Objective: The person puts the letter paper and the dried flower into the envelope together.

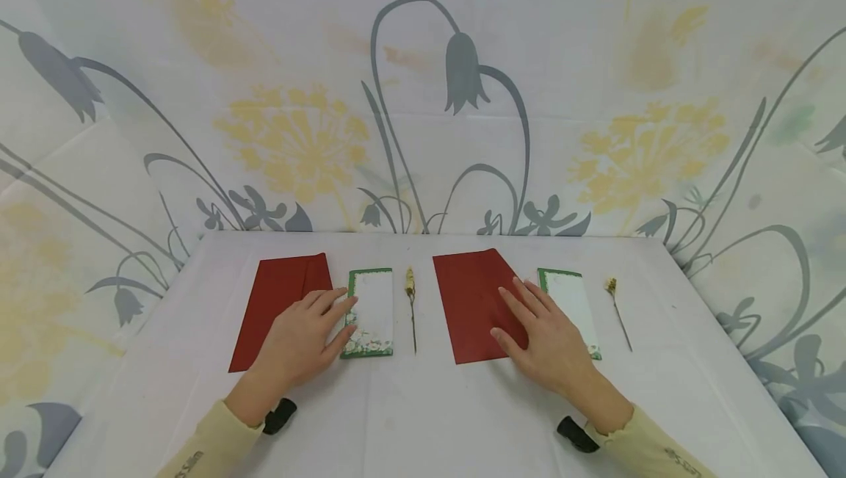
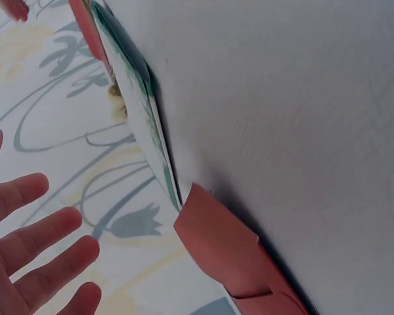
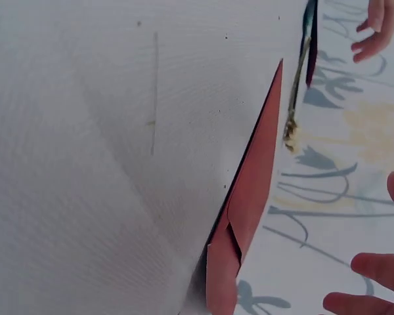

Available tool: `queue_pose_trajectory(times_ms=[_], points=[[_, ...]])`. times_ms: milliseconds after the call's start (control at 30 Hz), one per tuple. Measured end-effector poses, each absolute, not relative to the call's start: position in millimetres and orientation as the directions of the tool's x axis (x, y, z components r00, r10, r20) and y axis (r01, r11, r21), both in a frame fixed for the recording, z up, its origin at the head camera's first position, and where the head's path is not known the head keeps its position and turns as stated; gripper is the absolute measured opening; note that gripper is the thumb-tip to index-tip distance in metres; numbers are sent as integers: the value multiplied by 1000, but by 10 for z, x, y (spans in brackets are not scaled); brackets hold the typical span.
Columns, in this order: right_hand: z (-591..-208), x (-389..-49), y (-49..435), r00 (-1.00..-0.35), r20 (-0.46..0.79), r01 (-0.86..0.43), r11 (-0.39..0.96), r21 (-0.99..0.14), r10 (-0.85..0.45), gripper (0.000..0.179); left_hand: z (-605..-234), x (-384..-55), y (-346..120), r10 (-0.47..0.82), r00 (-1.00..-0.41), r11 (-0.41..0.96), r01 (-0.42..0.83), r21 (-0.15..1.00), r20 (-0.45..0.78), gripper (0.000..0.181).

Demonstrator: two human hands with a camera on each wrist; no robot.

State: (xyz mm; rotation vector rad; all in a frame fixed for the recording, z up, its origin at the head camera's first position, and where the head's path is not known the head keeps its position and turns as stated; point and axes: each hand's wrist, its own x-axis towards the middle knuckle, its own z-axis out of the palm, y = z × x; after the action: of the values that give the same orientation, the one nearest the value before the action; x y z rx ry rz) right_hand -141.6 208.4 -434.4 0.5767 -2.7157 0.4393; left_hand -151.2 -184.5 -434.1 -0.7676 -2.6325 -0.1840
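Note:
In the head view my left hand (image 1: 300, 338), fingers spread and holding nothing, hovers over a red envelope (image 1: 267, 298) and the left edge of a green-bordered floral card (image 1: 372, 313). To that card's right lies a dried yellow flower (image 1: 410, 291) on a thin stem. My right hand (image 1: 551, 342) is likewise spread and bare, over the right edge of a second red envelope (image 1: 469, 309). It partly hides a second green-bordered card (image 1: 570, 294). The wrist views show fingers (image 2: 52, 243) and fingers (image 3: 374, 269) apart from the envelopes.
Farther right lies another dried yellow flower (image 1: 615, 298). Everything rests on a white tabletop (image 1: 410, 419), with flower-printed cloth (image 1: 423, 133) hanging behind and at the sides. A black device (image 1: 280, 415) sits under the left wrist, and another black device (image 1: 578, 435) under the right.

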Motion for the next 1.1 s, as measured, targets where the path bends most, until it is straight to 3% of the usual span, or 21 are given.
queue_pose_trajectory(times_ms=[200, 467, 800, 1100], points=[[-4383, -1417, 2052, -888, 355, -414, 846, -336, -294, 57, -4325, -1532, -1966, 415, -778, 854, 512, 93, 472, 34], [-4451, -1444, 2009, -898, 348, -420, 756, -502, -268, 48, -4305, -1548, -2141, 309, -840, 860, 447, 246, 446, 31], [-4469, -1497, 1908, -936, 268, -350, 646, -678, -227, 44, -4308, -1605, -2381, 220, -920, 835, 349, 425, 323, 33], [-4449, -1529, 1744, -955, 182, -286, 571, -769, -234, 44, -4290, -1658, -2589, 178, -968, 831, 244, 500, 176, 42]])
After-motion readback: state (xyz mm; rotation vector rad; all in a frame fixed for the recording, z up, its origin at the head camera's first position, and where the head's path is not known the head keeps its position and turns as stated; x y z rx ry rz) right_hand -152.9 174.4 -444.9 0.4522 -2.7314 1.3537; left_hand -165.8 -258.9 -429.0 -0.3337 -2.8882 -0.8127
